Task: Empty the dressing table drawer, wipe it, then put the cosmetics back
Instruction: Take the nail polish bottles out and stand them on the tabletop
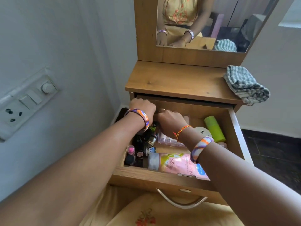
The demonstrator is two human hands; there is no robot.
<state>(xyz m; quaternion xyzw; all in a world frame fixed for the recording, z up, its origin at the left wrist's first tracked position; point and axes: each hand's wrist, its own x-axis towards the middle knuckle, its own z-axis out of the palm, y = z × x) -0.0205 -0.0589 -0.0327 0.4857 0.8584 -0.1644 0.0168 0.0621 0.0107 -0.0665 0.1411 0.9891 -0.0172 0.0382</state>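
Observation:
The wooden drawer [146,176] of the dressing table stands pulled out and holds several cosmetics. A pink lotion tube [177,162] lies along its front, lipsticks [131,149] and small dark bottles crowd the left side, a clear case [167,139] sits in the middle, and a green bottle [214,128] and a round white lid [202,131] lie on the right. My left hand [142,106] is at the drawer's back left corner, fingers curled downward. My right hand [171,121] reaches in beside it, its fingertips hidden. Anything held is hidden.
A folded checked cloth [244,85] lies on the right end of the table top [175,80]. The mirror [228,22] rises behind. A switch board [24,101] is on the left wall. The drawer's metal handle [180,204] hangs over my lap.

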